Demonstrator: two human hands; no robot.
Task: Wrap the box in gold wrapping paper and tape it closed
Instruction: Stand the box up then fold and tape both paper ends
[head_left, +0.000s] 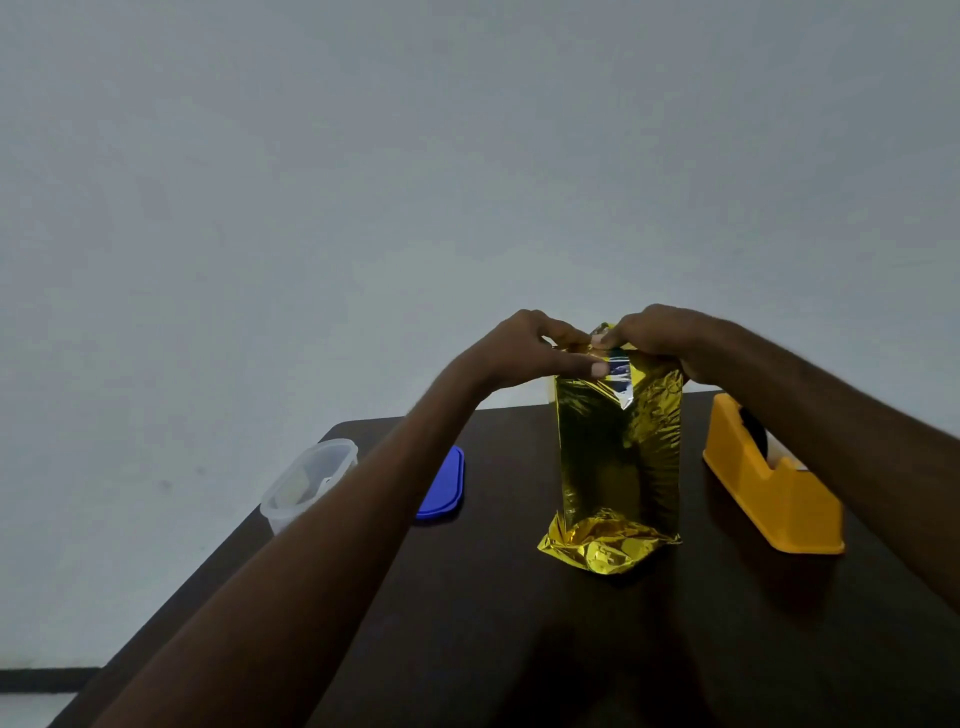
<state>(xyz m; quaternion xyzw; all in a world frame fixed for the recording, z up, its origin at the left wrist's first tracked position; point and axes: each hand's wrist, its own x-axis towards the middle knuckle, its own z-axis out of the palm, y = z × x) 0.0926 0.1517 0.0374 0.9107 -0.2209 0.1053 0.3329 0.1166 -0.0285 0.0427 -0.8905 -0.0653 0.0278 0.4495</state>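
Observation:
A tall box wrapped in shiny gold paper (618, 457) stands upright on the dark table (519, 649), its lower end crumpled and folded under toward me. Both hands work at its top end. My left hand (530, 345) pinches the paper at the top left, thumb pressed on a strip of clear tape (621, 379) that hangs down the front face. My right hand (660, 338) grips the top right of the paper, its fingertips meeting the left hand's. The box itself is hidden under the paper.
An orange tape dispenser (769, 488) sits to the right of the box, under my right forearm. A blue lid (444, 486) and a clear plastic container (309, 480) lie at the left, near the table's left edge. A pale wall stands behind.

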